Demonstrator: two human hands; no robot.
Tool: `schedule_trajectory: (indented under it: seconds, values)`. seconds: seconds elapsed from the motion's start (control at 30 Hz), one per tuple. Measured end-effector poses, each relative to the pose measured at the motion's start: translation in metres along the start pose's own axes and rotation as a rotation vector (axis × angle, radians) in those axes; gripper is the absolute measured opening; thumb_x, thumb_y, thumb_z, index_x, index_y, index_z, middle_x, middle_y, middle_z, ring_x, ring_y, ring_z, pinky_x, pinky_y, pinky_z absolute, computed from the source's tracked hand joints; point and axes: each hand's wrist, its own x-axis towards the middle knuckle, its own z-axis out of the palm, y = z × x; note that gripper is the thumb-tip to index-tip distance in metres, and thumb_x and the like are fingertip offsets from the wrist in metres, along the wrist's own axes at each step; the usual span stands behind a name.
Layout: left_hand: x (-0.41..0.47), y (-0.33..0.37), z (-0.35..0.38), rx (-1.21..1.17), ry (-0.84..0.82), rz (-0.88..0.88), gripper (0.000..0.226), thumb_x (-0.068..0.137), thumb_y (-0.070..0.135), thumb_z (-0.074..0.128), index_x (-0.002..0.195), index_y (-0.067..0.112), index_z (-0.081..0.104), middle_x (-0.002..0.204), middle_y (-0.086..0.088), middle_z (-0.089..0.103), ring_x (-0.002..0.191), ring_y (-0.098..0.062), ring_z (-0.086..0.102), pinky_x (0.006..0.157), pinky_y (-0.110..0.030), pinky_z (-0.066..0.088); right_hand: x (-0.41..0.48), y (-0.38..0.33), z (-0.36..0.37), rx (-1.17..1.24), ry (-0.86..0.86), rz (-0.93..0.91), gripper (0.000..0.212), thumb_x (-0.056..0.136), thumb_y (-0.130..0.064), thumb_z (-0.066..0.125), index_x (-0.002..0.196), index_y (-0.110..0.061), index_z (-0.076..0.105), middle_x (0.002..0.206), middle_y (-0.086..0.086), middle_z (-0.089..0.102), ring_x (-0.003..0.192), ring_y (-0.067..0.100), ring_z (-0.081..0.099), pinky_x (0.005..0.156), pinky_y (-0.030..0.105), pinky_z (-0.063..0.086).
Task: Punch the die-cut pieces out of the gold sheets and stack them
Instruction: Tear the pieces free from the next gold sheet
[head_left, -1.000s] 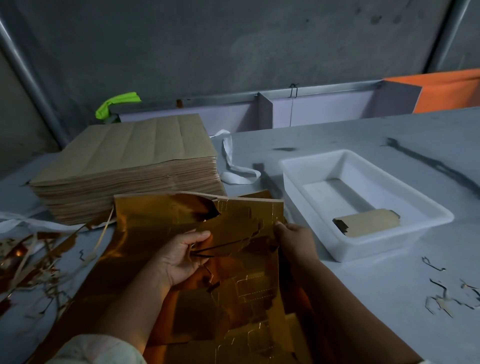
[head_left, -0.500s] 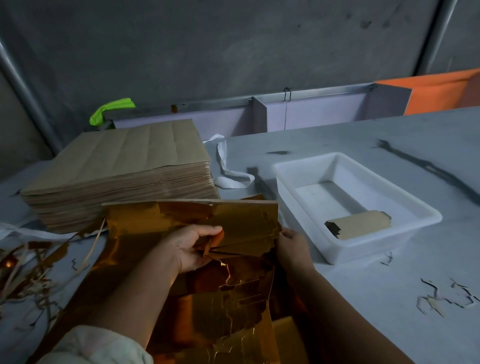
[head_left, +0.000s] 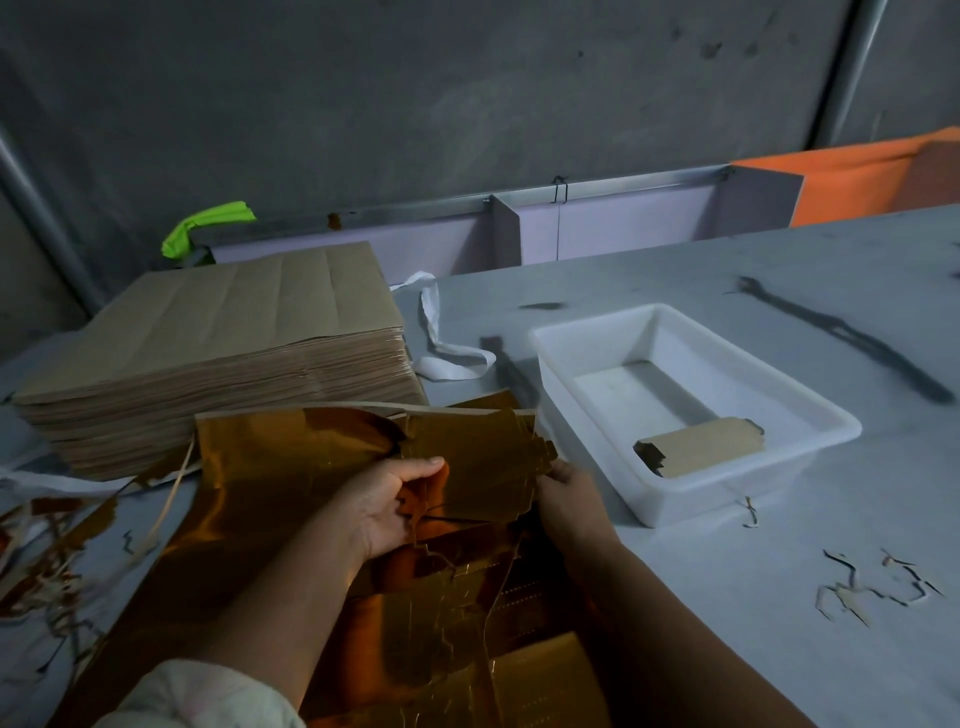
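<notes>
Head view, worktable (head_left: 727, 639). Both hands are up on the gold sheet (head_left: 270, 499), which lies across the near edge of the table just in front of the stack of brown sheets (head_left: 208, 353). Left hand (head_left: 400, 506) pinches a die-cut piece (head_left: 478, 467), thumb on its shiny face and fingers curled beneath. Right hand (head_left: 571, 499) holds the same piece at its right edge; its fingertips are tucked behind the card and hidden, so the hold reads as closed on the edge. Change over the last second: the piece lay nearly flat within the sheet with only a dark tear open at its upper left. It is now raised and tilted toward the far edge, with a jagged gap showing along its lower side over the sheet below. Judgement: the piece is mostly torn loose. Whether a tab still joins it near the left thumb cannot be told. More scored outlines show lower on the sheet, unpunched. White plastic tray (head_left: 587, 332) stands just right of the hands with one punched piece (head_left: 701, 449) lying in it, brown side up, so the stack has barely begun. Waste strips (head_left: 52, 551) are piled at left, and a few offcuts (head_left: 872, 590) lie at right.
</notes>
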Motion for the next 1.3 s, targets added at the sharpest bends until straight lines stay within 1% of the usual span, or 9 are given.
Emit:
schedule_trajectory:
  seconds: [0.13,0.23,0.4,0.47,0.77,0.9,1.07,1.17,1.3]
  values:
    - [0.005,-0.008,-0.006,0.005,-0.023,0.013,0.032,0.061,0.016,0.077,0.09,0.006,0.067,0.08,-0.011,0.068,0.084,-0.03,0.061,0.072,-0.043,0.055,0.003,0.002,0.002,0.037,0.059,-0.022,0.012,0.097,-0.021,0.057,0.09,-0.019,0.066,0.076,0.009,0.075,0.073,0.029,0.074,0.067,0.043,0.063]
    - [0.006,-0.013,-0.009,0.022,-0.022,0.027,0.036,0.061,0.018,0.077,0.094,0.006,0.067,0.073,-0.009,0.069,0.082,-0.029,0.061,0.072,-0.041,0.053,0.003,0.003,0.003,0.017,0.08,-0.046,0.016,0.098,-0.026,0.057,0.089,-0.019,0.067,0.078,0.011,0.075,0.077,0.033,0.074,0.075,0.052,0.061]
    - [0.005,-0.016,-0.01,0.037,0.011,0.085,0.083,0.059,0.019,0.079,0.135,0.005,0.048,0.097,-0.014,0.063,0.087,-0.028,0.06,0.059,-0.036,0.055,0.003,0.004,0.004,0.0,0.071,-0.066,0.023,0.101,-0.031,0.052,0.093,-0.016,0.068,0.075,0.009,0.075,0.071,0.028,0.074,0.072,0.048,0.062]
    - [0.004,-0.017,-0.01,0.021,0.018,0.091,0.093,0.058,0.018,0.08,0.142,0.006,0.04,0.106,-0.017,0.06,0.091,-0.03,0.059,0.058,-0.036,0.055,0.004,0.004,0.004,0.012,0.054,-0.059,0.023,0.102,-0.03,0.05,0.094,-0.016,0.068,0.076,0.007,0.076,0.071,0.026,0.075,0.07,0.043,0.063]
    - [0.002,-0.017,-0.009,0.039,0.003,0.102,0.097,0.059,0.018,0.078,0.145,0.004,0.036,0.111,-0.02,0.057,0.094,-0.031,0.058,0.057,-0.038,0.056,0.003,0.005,0.005,0.052,0.059,-0.041,0.029,0.104,-0.03,0.046,0.093,-0.01,0.064,0.072,0.013,0.073,0.07,0.034,0.073,0.063,0.041,0.062]
    - [0.004,-0.018,-0.011,0.043,0.008,0.11,0.089,0.06,0.019,0.078,0.139,0.003,0.042,0.11,-0.019,0.057,0.092,-0.03,0.058,0.054,-0.035,0.056,0.005,0.005,0.007,0.048,0.075,-0.029,0.03,0.102,-0.032,0.048,0.093,-0.009,0.065,0.076,0.014,0.072,0.07,0.033,0.071,0.065,0.042,0.061]
    - [0.007,-0.02,-0.015,0.055,-0.016,0.11,0.04,0.061,0.023,0.075,0.096,0.009,0.062,0.089,-0.011,0.061,0.079,-0.025,0.058,0.054,-0.032,0.054,0.005,0.004,0.006,0.09,0.122,-0.035,0.033,0.102,-0.036,0.049,0.095,-0.008,0.066,0.086,0.021,0.069,0.081,0.038,0.067,0.079,0.051,0.056]
    - [0.009,-0.022,-0.017,0.06,-0.031,0.114,0.035,0.063,0.024,0.073,0.093,0.009,0.063,0.087,-0.011,0.061,0.08,-0.026,0.059,0.061,-0.034,0.053,0.004,0.003,0.008,0.086,0.126,-0.035,0.033,0.103,-0.034,0.048,0.095,-0.007,0.066,0.092,0.024,0.07,0.089,0.043,0.068,0.083,0.058,0.056]
    - [0.012,-0.023,-0.022,0.021,-0.045,0.093,0.034,0.063,0.024,0.074,0.092,0.008,0.066,0.088,-0.014,0.065,0.081,-0.031,0.063,0.066,-0.037,0.056,0.004,0.003,0.007,0.088,0.146,-0.033,0.036,0.104,-0.035,0.045,0.09,-0.005,0.061,0.086,0.02,0.065,0.08,0.033,0.064,0.082,0.053,0.055]
